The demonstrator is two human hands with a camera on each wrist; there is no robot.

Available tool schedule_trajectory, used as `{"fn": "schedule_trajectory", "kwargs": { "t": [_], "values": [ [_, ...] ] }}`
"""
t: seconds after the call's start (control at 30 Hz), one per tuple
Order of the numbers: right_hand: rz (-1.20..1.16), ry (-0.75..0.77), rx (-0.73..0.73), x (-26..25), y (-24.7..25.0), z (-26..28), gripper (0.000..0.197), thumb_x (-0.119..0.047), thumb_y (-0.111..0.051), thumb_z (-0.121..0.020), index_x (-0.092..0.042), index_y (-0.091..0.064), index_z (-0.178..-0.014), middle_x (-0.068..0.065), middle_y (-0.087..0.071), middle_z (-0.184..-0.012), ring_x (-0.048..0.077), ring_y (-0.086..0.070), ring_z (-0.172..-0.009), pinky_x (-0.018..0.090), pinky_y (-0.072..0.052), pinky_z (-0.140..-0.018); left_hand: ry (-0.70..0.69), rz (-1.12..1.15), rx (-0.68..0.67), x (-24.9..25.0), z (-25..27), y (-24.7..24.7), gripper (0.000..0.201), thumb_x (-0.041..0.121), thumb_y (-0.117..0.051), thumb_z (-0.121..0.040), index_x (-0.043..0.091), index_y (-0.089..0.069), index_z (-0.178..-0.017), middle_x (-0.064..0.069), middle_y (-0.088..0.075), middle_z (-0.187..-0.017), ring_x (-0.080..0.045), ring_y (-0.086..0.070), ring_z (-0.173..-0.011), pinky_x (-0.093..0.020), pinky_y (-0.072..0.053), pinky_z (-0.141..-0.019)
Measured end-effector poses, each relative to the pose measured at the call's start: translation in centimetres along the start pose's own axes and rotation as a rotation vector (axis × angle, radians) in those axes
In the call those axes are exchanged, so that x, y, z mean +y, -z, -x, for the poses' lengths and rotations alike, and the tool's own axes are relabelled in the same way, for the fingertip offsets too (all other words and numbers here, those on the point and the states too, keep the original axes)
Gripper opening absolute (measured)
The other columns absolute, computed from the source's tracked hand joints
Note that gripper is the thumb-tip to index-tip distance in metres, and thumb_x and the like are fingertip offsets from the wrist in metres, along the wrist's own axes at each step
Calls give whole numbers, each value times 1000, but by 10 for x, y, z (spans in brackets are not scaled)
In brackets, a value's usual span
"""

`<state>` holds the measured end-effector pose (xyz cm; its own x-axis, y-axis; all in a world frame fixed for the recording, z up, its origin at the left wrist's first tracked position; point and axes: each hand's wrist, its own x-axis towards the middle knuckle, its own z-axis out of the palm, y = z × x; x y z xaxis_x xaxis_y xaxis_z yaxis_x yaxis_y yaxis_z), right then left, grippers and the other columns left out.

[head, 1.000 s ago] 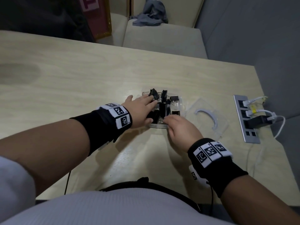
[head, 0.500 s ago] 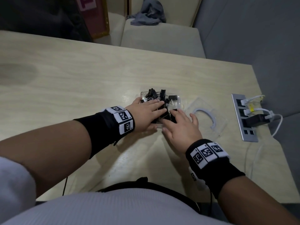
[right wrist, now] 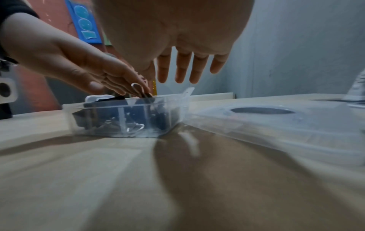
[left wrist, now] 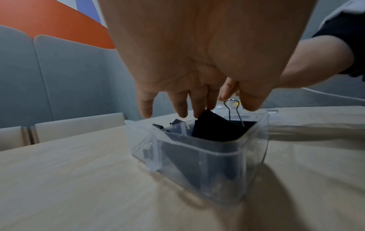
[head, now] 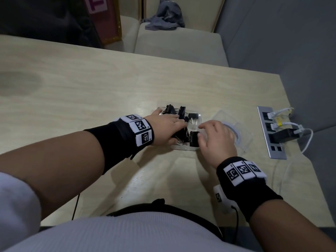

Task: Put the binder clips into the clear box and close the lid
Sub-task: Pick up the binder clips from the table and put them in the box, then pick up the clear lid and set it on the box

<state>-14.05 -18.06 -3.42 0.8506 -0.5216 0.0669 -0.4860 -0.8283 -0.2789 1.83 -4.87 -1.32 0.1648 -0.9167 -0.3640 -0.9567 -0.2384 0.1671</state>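
Note:
The clear box (head: 181,147) stands open on the table, heaped with several black binder clips (head: 192,116); some stick up above its rim. My left hand (head: 174,124) lies over the box's left half, its straight fingers (left wrist: 199,107) touching a black clip (left wrist: 213,129) and a wire handle (right wrist: 138,90). My right hand (head: 205,131) is at the box's right side with its fingers spread and straight (right wrist: 185,68), holding nothing. Flat on the table just right of the box (right wrist: 126,118) lies the clear lid (head: 241,137).
A metal socket strip (head: 271,131) with plugs and white cables is set into the table near its right edge. Beige seats (head: 180,46) with a grey cloth stand beyond the far edge. My torso is at the near edge.
My right hand uncurled and slid right from the box's near edge toward the lid side. My left hand moved further over the box and laid its fingers on the clips.

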Motion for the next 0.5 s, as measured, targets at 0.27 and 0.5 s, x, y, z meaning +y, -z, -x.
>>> {"fn": "schedule_trajectory", "kwargs": {
  "t": [0.27,0.5],
  "values": [
    [278,-403,-375,41,-3,4,77,-64,-55,-75,-20,-38,-136,9,-41,-142,31,-41,-127,48,-37,-101,106,97,154,-17,3,-4,66,47,-49,-91,28,-24,-149,4,-24,-157,-17,-26,-144,-52,-21,-115],
    [310,-416,-341,50,1,7,87,-72,-62,-63,-22,-42,-131,13,-33,-145,36,-32,-131,49,-30,-106,219,127,181,-31,7,-8,75,58,-48,-88,29,-18,-151,-2,-17,-160,-20,-20,-146,-54,-21,-115]
  ]
}}
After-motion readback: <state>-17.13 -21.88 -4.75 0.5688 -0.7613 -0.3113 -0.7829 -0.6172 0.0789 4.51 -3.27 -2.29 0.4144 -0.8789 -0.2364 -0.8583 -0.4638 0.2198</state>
